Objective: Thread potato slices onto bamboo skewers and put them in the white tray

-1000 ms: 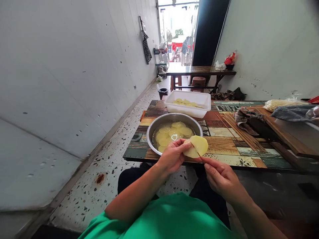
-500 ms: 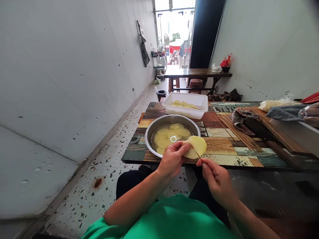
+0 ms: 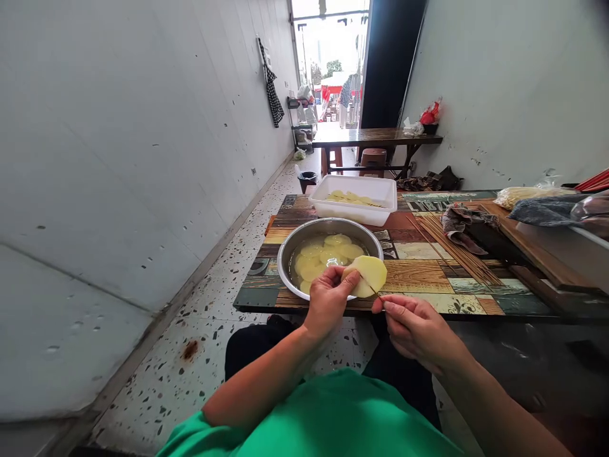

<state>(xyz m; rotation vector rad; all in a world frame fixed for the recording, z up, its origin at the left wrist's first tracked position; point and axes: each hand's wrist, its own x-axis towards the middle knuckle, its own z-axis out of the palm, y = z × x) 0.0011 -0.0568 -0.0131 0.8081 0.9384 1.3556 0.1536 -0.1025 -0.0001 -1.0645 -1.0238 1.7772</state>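
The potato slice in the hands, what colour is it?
Pale yellow potato slice, clearest in the head view.

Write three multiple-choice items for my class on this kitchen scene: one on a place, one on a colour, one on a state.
1. Where does the white tub stand?
A. beyond the metal bowl
B. on the floor
C. inside the bowl

2. What colour is the person's shirt?
A. red
B. green
C. black

3. How is the potato slice held?
A. lying loose on the table
B. pinched in the left hand, with the right hand holding a thin stick to it
C. floating in water

Answers: 1 A, the tub sits farther along the table than the bowl; 2 B, green cloth fills the bottom edge; 3 B, both hands meet at the slice.
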